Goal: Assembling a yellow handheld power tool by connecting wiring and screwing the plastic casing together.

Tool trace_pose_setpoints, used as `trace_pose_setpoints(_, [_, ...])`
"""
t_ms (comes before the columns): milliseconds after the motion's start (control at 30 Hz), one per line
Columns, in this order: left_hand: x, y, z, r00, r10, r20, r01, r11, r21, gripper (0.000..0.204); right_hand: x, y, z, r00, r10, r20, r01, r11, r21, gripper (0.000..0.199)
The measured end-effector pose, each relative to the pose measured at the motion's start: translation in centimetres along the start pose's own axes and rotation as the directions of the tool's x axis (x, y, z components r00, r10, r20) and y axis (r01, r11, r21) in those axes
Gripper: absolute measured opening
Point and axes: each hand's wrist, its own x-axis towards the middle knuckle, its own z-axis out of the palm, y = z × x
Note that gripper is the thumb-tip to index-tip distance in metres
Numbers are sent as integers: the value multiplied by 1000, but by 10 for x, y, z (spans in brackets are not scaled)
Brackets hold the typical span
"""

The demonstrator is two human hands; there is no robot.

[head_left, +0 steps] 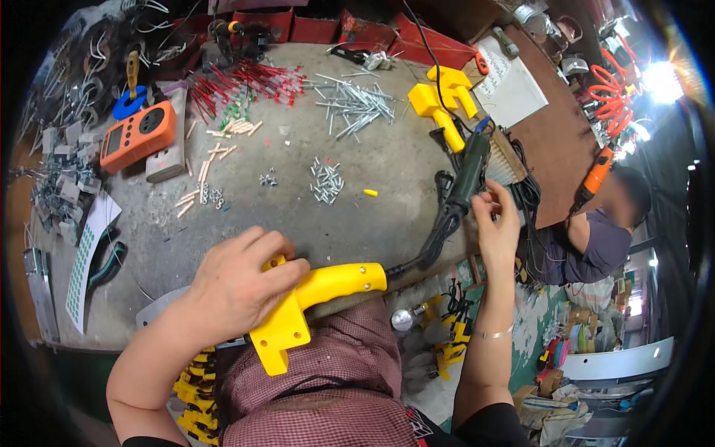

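My left hand [242,279] is closed around the body of a yellow plastic tool housing [287,328] with a pistol-like handle, held above my lap at the bench's near edge. Screws show in the handle, and a black cord [417,261] runs from its end. My right hand [497,223] is raised at the bench's right side, its fingers bent but apart. Its fingertips are beside the lower end of a dark green electric screwdriver [471,164]; whether they touch it I cannot tell.
Screws [326,181], long metal rods [357,104] and red wired parts [249,86] lie across the bench. An orange meter [138,138] is at left, and more yellow housings [443,100] are at back right. Another person [596,238] sits at far right.
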Motion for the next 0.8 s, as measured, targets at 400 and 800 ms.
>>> trace_pose_setpoints(400, [-10,9,-11,991,-134,18,133,990,42,46,52,51,25,954,299,21,-234,699,675,63])
trace_pose_setpoints(800, [-35,14,-44,862,-507,-19,504,852,139,76,-48,-129,4,943,-307,-129,176,128,976,71])
